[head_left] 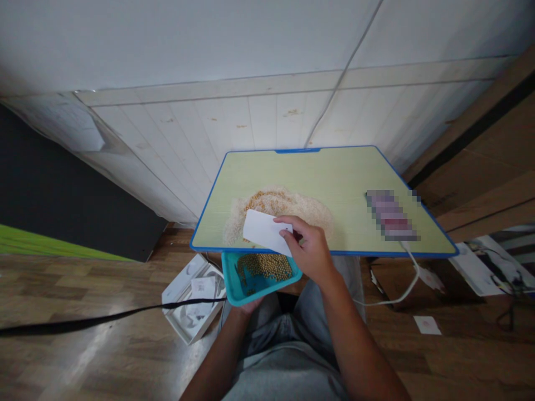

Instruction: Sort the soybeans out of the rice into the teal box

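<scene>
Pinched in my right hand is a white card, tilted over the near edge of the table. My left hand holds a teal plastic basket from below, just under the table's front edge; most of its fingers are hidden beneath it. Inside the basket lie many round, yellowish beans. Behind the card, a spread heap of white rice grains covers part of the tabletop, with orange-yellow kernels mixed in on its left and far side.
The small table has a blue rim and stands against a panelled wall. A blurred-out phone-like object with a white cable lies at its right. An open white box is on the floor at left; cardboard boxes stand at right.
</scene>
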The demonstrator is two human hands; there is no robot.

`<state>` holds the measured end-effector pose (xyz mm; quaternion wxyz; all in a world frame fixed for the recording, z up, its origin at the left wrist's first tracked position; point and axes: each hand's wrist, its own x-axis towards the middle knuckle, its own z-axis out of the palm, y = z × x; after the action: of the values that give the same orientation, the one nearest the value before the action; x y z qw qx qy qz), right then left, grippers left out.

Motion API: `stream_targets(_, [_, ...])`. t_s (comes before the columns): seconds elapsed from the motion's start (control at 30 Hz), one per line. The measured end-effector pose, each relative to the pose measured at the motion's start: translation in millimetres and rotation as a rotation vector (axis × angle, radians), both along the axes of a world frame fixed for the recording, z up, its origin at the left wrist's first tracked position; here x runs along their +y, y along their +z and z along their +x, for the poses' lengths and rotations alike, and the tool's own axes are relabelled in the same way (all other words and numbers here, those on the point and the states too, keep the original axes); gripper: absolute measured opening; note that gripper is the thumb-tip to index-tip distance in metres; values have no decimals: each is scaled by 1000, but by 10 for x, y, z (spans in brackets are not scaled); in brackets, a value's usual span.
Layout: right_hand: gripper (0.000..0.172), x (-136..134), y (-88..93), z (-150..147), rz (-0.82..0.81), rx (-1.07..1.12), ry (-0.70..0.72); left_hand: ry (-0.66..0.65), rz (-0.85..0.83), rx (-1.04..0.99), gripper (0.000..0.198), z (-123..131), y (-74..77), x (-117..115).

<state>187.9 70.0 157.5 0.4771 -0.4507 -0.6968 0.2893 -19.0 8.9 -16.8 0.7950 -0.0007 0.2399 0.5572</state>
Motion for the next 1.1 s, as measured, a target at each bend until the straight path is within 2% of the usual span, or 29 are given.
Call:
stream_targets(0.23, [31, 55, -14, -3, 1, -20, 35, -23, -18, -30, 66, -118, -96, -24])
stream_targets(0.4, [31, 82, -5, -31, 9, -19, 69, -133, 215, -44, 76, -204, -144, -64])
stream_targets(0.63, [30, 91, -25, -87, 43, 32, 125, -207, 413, -162, 81, -288, -249, -41])
stream_targets(0.77, [29, 112, -48, -117, 63, 42, 151, -247, 500, -223, 85, -304, -166, -27])
stream_targets(0.93, [29, 151, -70, -143, 62, 49, 174, -213, 509, -210, 84, -269, -16, -30])
stream_targets(1.1, [29, 181, -83, -155, 40, 19, 194, -246, 510, -224, 84, -287, -46, -32])
